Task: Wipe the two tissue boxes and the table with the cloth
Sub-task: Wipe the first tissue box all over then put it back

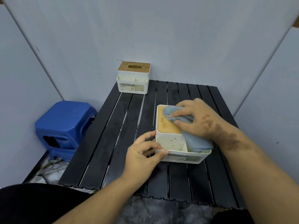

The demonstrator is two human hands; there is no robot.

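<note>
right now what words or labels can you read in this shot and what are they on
"TISSUE HOLDER": on the front label of the far tissue box at the back of the table.
Near tissue box: a dark strip on its front label carries print, too blurred to read.
No other text shows.

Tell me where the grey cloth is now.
In the head view, the grey cloth lies right of centre under the right hand, on the near tissue box.

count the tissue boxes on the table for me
2. One white tissue box with a tan wooden lid stands at the far left corner of the black slatted table. The other white tissue box is nearer, held by the left hand and wiped by the right hand.
</note>
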